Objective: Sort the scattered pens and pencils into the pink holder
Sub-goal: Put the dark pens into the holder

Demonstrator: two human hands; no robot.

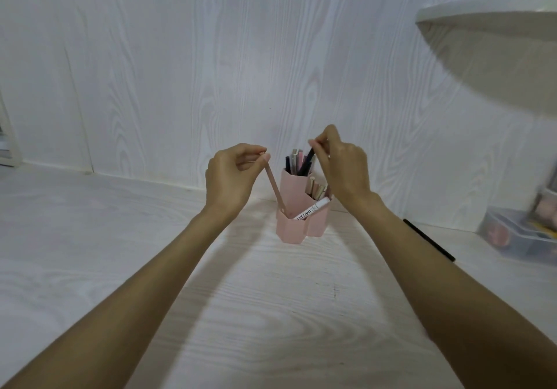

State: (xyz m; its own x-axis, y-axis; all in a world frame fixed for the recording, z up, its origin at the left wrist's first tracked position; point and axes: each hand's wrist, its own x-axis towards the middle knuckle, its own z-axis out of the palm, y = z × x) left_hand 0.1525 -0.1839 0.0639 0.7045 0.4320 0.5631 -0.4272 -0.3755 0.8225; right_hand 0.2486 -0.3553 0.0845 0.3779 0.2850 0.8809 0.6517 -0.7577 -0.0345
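Most pens already stand in pink holder (297, 223); left hand (232, 174) pinches pink pencil (275, 188), right hand (343, 165) pinches dark pen (306, 161), both entering; one black pen (428, 239) left on desk (271, 313).

One wide-angle view from the person's head, facing forward and down across the tabletop (271, 313) toward the wall (180, 72). Both forearms reach in from the lower corners, meeting near mid-frame, fairly close.
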